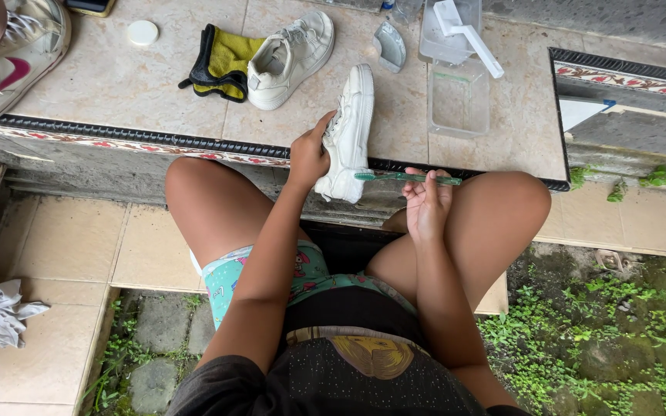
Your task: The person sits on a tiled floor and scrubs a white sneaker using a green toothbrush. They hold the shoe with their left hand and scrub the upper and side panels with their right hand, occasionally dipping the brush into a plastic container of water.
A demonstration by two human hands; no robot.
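A: Start closest in. What does the right hand [428, 204] have?

B: Its grip is closed around a green toothbrush [408, 178], pinched near the middle of the handle between thumb and fingers. The brush lies nearly level, its long axis running left to right, bristle end pointing toward the person's left.

A: And that end reaches what?

B: The toe of a white shoe [347, 135]. The bristles look to be touching the toe's side, though at this angle I can't quite tell contact from a hair's gap.

A: So the shoe lies to the left of the brush hand?

B: Left and slightly farther away. The left hand [307, 154] holds it, fingers wrapped around its middle, grip closed on the upper. The shoe's long axis runs almost straight away from the person: toe hanging over the near edge of the tiled bench [117, 85], heel resting farther in on the tiles. So brush and shoe cross at roughly a right angle, meeting at the toe.

A: Beyond that?

B: The second white shoe [290, 58] lies on the bench beside a yellow and black cloth [221, 62], well apart from both hands. Clear plastic containers [456, 92] stand to the right, farther back.
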